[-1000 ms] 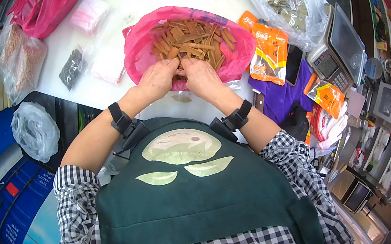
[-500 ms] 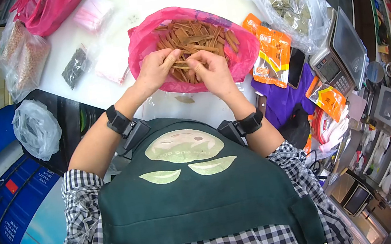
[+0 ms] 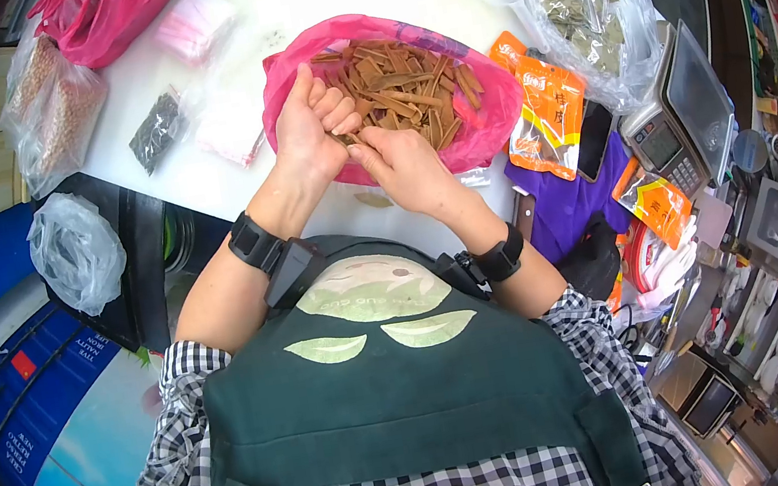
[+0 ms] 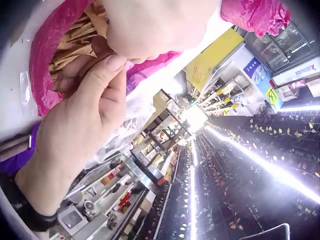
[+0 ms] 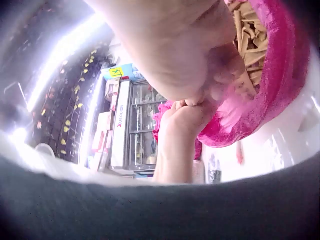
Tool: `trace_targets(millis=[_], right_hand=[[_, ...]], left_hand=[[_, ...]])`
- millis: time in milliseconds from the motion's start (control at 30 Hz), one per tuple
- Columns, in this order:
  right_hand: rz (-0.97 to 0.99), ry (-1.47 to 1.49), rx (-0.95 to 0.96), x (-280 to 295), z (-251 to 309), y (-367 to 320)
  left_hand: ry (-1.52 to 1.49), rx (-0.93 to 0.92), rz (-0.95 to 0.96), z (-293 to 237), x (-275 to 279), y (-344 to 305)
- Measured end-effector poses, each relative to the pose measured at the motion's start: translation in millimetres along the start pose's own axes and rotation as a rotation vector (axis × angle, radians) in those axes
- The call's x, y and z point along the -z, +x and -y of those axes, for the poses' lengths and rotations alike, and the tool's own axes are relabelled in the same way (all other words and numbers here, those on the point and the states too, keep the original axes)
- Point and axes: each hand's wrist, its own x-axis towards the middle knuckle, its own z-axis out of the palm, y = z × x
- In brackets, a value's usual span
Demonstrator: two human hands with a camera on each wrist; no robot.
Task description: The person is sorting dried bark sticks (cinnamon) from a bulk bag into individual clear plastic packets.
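A pink plastic bag [image 3: 492, 127] stands open on the white table, full of brown bark strips [image 3: 406, 85]. Over its near rim the two hands meet. The left hand [image 3: 312, 134] is turned on its side, thumb raised and fingers curled into the palm, gripping a bark piece [image 3: 346, 139] that its fingers mostly hide. From the other side the right hand [image 3: 406, 168] pinches the same piece between thumb and fingers. In the left wrist view the right thumb [image 4: 107, 67] presses along a thin brown edge beside the left hand [image 4: 155, 27].
Orange packets [image 3: 547, 119], a purple cloth [image 3: 570, 206] and a digital scale [image 3: 661, 147] lie to the right. A clear bag [image 3: 592, 21] of dried goods is behind them. On the left are a packet of dark bits [image 3: 156, 132], a nut-filled bag [image 3: 53, 112] and another pink bag [image 3: 105, 24].
Half a second ago both hands were pinching over the bark, slightly apart. Now they are together at the near rim, and the left has rotated thumb-up with its fingers curled.
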Motion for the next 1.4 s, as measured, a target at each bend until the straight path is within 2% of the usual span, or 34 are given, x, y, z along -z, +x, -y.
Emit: trace_targets(millis=[33,133,167,200,333,367,433,567,633,667,700,733,800,833,867,900,933,967,1000,1033,1067,1100,1167,1200,1267,1300,1333,1367,1400], right_hand=[[0.124,0.059,-0.076,2,2,1],[0.064,0.01,-0.06,-3,9,1],[0.064,0.011,-0.061,-2,12,0],[0.049,-0.014,0.013,0,14,0],[0.037,-0.021,0.219,3,13,-3],[0.038,-0.018,0.219,3,13,-4],[0.018,0.024,0.342,4,14,-8],[0.034,0.014,0.383,5,20,-20],[-0.031,-0.024,0.442,1,19,-24],[-0.031,-0.023,0.441,2,21,-26],[0.053,-0.069,0.602,4,25,-27],[0.138,-0.113,0.762,4,28,-30],[0.211,-0.088,0.741,2,27,-35],[0.219,-0.083,0.672,2,27,-34],[0.226,-0.088,0.605,4,26,-31],[0.18,-0.07,0.528,9,22,-27],[0.182,-0.076,0.53,12,15,-22],[0.1,0.015,0.386,13,6,-18],[0.018,0.104,0.242,14,-3,-13],[0.019,0.098,0.242,15,-15,-9],[0.006,0.009,0.03,16,-28,-4],[-0.007,-0.078,-0.183,17,-34,-2],[-0.016,-0.034,-0.125,13,-38,-2],[-0.023,0.016,-0.068,12,-38,-2],[0.001,-0.019,-0.058,12,-38,2],[-0.138,-0.212,0.008,13,-42,5],[-0.279,-0.406,0.075,15,-45,11],[-0.337,-0.505,0.095,20,-48,17],[-0.335,-0.506,0.094,23,-52,24]], left_hand=[[0.001,0.001,0.0,-2,-4,-2],[0.07,0.03,0.084,-10,-10,-4],[0.0,0.118,0.156,-15,-8,-3],[-0.071,0.205,0.229,-19,-10,-3],[-0.061,0.237,0.21,-21,-18,-15],[-0.086,0.27,0.264,-21,-18,-18],[-0.112,0.301,0.315,-20,-20,-25],[-0.113,0.403,0.342,-16,-20,-38],[-0.112,0.431,0.364,-16,-18,-39],[-0.269,0.666,0.337,-17,-16,-38],[-0.428,0.898,0.304,-17,-14,-37],[-0.43,0.896,0.301,-12,-11,-40],[-0.35,0.93,0.342,0,-7,-46],[-0.47,0.923,0.363,1,-6,-41],[-0.466,0.922,0.369,-1,-7,-34],[-0.482,0.755,0.349,-4,-9,-26],[-0.502,0.59,0.323,-6,-9,-18],[-0.491,0.517,0.306,-11,-3,-7],[-0.41,0.375,0.193,-16,1,0],[-0.276,0.291,0.118,-20,11,7],[-0.143,0.205,0.043,-23,19,13],[-0.145,0.205,0.048,-21,17,14],[0.015,0.099,-0.2,-16,13,10],[0.014,0.099,-0.2,-13,9,7],[0.332,0.023,-0.265,-9,0,-1],[0.332,0.023,-0.266,-7,4,1],[0.472,-0.051,-0.198,-4,11,5],[0.61,-0.125,-0.13,-1,17,8],[0.609,-0.123,-0.13,2,17,11]])
